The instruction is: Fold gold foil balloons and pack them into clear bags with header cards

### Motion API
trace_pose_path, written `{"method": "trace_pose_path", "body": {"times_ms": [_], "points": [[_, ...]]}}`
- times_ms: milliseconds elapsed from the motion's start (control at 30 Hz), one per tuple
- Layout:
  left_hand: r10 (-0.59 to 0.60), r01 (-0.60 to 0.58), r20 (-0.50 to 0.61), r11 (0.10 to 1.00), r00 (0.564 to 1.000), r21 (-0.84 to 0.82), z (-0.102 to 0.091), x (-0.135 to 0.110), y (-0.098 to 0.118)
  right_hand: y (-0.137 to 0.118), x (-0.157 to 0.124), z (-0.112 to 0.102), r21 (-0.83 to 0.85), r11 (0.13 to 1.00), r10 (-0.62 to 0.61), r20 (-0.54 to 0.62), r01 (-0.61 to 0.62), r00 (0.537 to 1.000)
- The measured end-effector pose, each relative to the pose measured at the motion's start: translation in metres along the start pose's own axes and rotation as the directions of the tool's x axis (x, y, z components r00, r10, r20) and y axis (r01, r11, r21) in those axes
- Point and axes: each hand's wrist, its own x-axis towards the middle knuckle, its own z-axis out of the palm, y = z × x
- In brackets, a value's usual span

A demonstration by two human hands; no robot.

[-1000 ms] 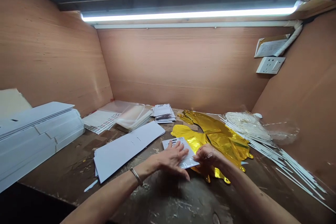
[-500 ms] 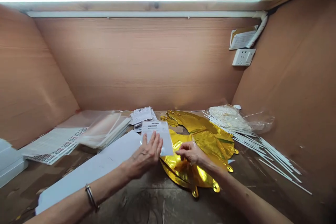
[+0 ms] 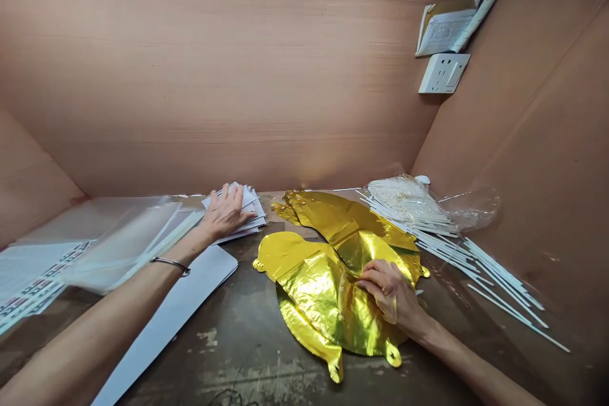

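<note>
My left hand [image 3: 227, 210] lies on a pile of white printed packets [image 3: 254, 208] at the back, its fingers spread and gripping nothing. Over the gold foil balloon [image 3: 309, 285], my right hand [image 3: 392, 292] is closed, with thumb and fingertips pinching the foil. This balloon is flat and creased, with small tabs at its edges. Behind it, partly covered, rests another gold foil balloon [image 3: 333, 212].
White sticks [image 3: 457, 260] lie loose on the right, beside a clear bag of sticks [image 3: 409, 203]. Left are clear plastic sleeves [image 3: 128, 228], printed sheets [image 3: 42, 279] and a long white card stack [image 3: 176, 311]. A socket [image 3: 445, 73] is on the wall.
My left hand has moved from the packet over the balloon to the pile at the back left. My right hand has shifted right and now pinches the foil. The view has tilted down.
</note>
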Motion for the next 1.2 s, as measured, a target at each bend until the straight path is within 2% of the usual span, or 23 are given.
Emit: {"method": "trace_pose_path", "body": {"times_ms": [67,100,167,233,267,367,467,533,633,700,767,800,867,900,933,967,1033,1100,1133,1200], "points": [[0.168,-0.171,-0.031,0.975,0.985,-0.142,-0.01,-0.007,0.034,0.001,0.003,-0.002,-0.032,0.999,-0.031,-0.003,0.031,1.0],[0.295,-0.293,-0.025,0.927,0.955,-0.235,-0.015,-0.011,0.054,0.001,0.005,-0.005,-0.052,0.997,-0.053,-0.006,0.053,0.999],[0.454,-0.451,-0.089,0.804,0.886,-0.388,-0.025,-0.019,0.094,0.003,0.012,-0.016,-0.103,0.988,-0.116,-0.01,0.115,0.993],[0.532,-0.513,-0.116,0.7,0.839,-0.497,-0.032,-0.026,0.129,0.003,0.019,-0.032,-0.18,0.965,-0.194,-0.002,0.19,0.981],[0.539,-0.516,-0.133,0.661,0.832,-0.544,-0.034,-0.028,0.142,0.003,0.024,-0.041,-0.223,0.947,-0.235,0.01,0.232,0.972],[0.49,-0.469,-0.17,0.591,0.855,-0.656,-0.039,-0.033,0.169,-0.002,0.038,-0.073,-0.337,0.869,-0.361,0.071,0.363,0.93],[0.407,-0.396,-0.177,0.553,0.896,-0.733,-0.047,-0.035,0.178,-0.014,0.055,-0.109,-0.418,0.767,-0.475,0.14,0.487,0.869],[0.318,-0.374,-0.232,0.522,0.919,-0.767,-0.056,-0.035,0.179,-0.028,0.066,-0.134,-0.44,0.698,-0.54,0.195,0.565,0.819],[0.146,-0.36,-0.329,0.438,0.933,-0.824,-0.071,-0.035,0.177,-0.052,0.076,-0.167,-0.436,0.621,-0.617,0.241,0.652,0.749],[0.007,-0.277,-0.297,0.382,0.955,-0.882,-0.079,-0.037,0.174,-0.068,0.081,-0.184,-0.443,0.587,-0.64,0.259,0.678,0.724],[-0.086,-0.162,-0.193,0.276,0.977,-0.947,-0.085,-0.042,0.171,-0.08,0.084,-0.195,-0.461,0.568,-0.629,0.291,0.682,0.721],[-0.091,-0.118,-0.138,0.198,0.986,-0.973,-0.087,-0.046,0.17,-0.084,0.085,-0.198,-0.475,0.567,-0.613,0.304,0.673,0.73],[-0.037,-0.089,-0.09,0.03,0.995,-0.996,-0.093,-0.056,0.164,-0.089,0.086,-0.198,-0.505,0.582,-0.577,0.295,0.637,0.761],[-0.007,-0.097,-0.097,-0.026,0.995,-0.995,-0.095,-0.061,0.159,-0.09,0.085,-0.196,-0.515,0.596,-0.565,0.277,0.616,0.778],[0.028,-0.11,-0.112,-0.044,0.993,-0.993,-0.097,-0.067,0.153,-0.089,0.082,-0.192,-0.521,0.614,-0.555,0.25,0.593,0.794],[0.073,-0.116,-0.118,-0.026,0.99,-0.993,-0.1,-0.072,0.147,-0.086,0.078,-0.186,-0.523,0.637,-0.545,0.213,0.566,0.811],[0.199,-0.083,-0.062,0.096,0.978,-0.992,-0.102,-0.083,0.133,-0.079,0.067,-0.173,-0.505,0.7,-0.517,0.129,0.504,0.846],[0.301,-0.052,0.044,0.305,0.952,-0.951,-0.104,-0.092,0.122,-0.069,0.051,-0.158,-0.459,0.77,-0.479,0.042,0.443,0.877],[0.318,-0.074,0.072,0.425,0.945,-0.902,-0.105,-0.095,0.119,-0.064,0.043,-0.15,-0.428,0.799,-0.464,0.01,0.423,0.886],[0.309,-0.182,0.043,0.658,0.95,-0.731,-0.109,-0.098,0.119,-0.053,0.029,-0.134,-0.356,0.846,-0.432,-0.019,0.397,0.902]]}}
